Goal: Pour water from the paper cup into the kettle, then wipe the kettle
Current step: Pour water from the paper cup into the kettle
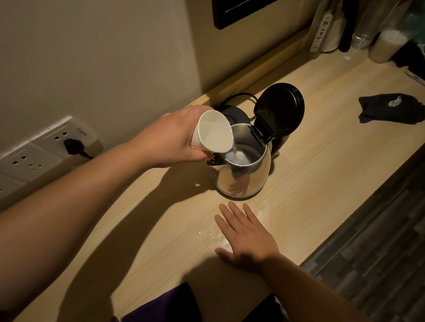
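A steel kettle (246,174) stands on the wooden counter (338,136) with its black lid (280,106) flipped open. My left hand (174,139) grips a white paper cup (213,132), tilted over the kettle's mouth. A thin stream of water (234,150) runs from the cup's rim into the kettle. My right hand (247,235) lies flat on the counter in front of the kettle, fingers spread, holding nothing. A dark cloth (393,109) lies crumpled on the counter at the far right.
Small water splashes (212,234) wet the counter near my right hand. Wall sockets (24,158) with one black plug sit on the left. Bottles and jars (328,24) crowd the far end. A purple and black object (165,312) lies at the near edge.
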The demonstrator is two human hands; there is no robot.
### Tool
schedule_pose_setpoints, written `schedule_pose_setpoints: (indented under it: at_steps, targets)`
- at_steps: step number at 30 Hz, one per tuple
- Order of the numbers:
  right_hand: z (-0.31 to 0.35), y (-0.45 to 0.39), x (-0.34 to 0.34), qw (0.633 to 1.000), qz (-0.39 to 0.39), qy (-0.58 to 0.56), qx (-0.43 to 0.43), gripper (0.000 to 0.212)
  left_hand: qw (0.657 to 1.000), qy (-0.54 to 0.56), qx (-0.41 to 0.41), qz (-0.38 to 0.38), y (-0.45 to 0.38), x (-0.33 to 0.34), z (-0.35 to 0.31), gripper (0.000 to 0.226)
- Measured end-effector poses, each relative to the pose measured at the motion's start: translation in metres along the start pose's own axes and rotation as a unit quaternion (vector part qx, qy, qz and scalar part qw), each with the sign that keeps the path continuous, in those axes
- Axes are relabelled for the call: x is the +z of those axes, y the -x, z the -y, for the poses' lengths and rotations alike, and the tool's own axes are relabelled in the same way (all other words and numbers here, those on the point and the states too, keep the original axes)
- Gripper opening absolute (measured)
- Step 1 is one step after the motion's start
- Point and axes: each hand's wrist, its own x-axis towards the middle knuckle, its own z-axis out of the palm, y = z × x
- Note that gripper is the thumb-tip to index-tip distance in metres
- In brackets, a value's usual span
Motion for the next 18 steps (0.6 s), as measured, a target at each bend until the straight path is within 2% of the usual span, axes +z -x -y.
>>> schedule_pose_setpoints:
  at_steps: [18]
  targets:
    - [0.001, 0.0004, -0.0048, 1.0, 0.01, 0.009, 0.0, 0.085, 1.0, -0.017, 0.004, 0.016, -0.0025, -0.0052, -0.006, 0.08]
